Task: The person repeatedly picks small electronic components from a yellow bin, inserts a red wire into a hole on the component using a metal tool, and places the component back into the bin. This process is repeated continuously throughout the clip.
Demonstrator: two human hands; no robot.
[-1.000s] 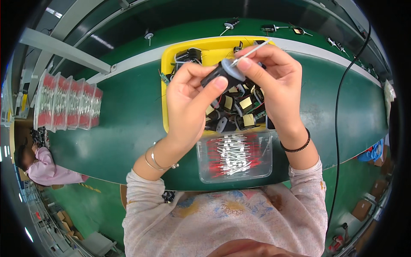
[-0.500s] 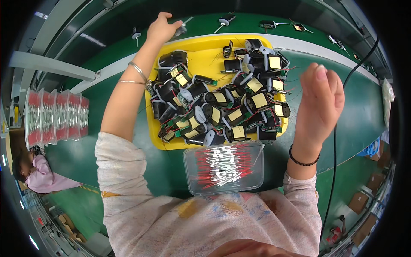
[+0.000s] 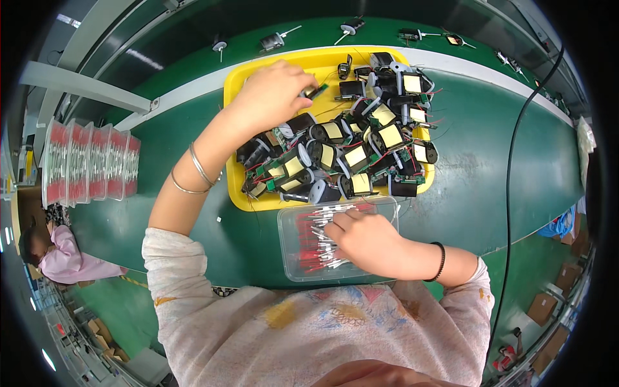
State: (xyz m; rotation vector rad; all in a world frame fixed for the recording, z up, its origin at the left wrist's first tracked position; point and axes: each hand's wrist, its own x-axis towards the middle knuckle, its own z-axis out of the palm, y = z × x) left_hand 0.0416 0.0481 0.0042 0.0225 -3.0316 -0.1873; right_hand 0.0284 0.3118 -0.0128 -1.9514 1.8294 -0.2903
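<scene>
At the far left a co-worker in a pink top (image 3: 68, 258) sits beyond the bench. Next, a row of clear plastic containers (image 3: 90, 164) packed with red-and-white rods stands near the left end of the dark green tabletop (image 3: 477, 161). Green surface stretches from that row to the tray, with a tiny white scrap (image 3: 219, 219) lying on it.

The person's left hand (image 3: 274, 93) reaches over the left side of a yellow rectangular plastic tray (image 3: 322, 59); its thumb and fingers pinch a small black piece with a green board (image 3: 316, 91). Below and right of it, the tray holds a heap of black rounded units (image 3: 403, 188) with grey discs and thin wires. Any print on their pale-yellow rectangular patches (image 3: 391, 135) is too small to read.

Just below the tray's near edge, a clear plastic box (image 3: 288, 267) holds thin red-and-white rods (image 3: 316, 242). The right hand (image 3: 367, 238) dips into its right half, fingers bent at the rods; whether they grip one cannot be told.

Rightward, bare tabletop runs from the tray's right rim to a black cable (image 3: 509, 161) and past it. Along the far side, a green strip (image 3: 374, 42) carries spaced-out units with white stems.
</scene>
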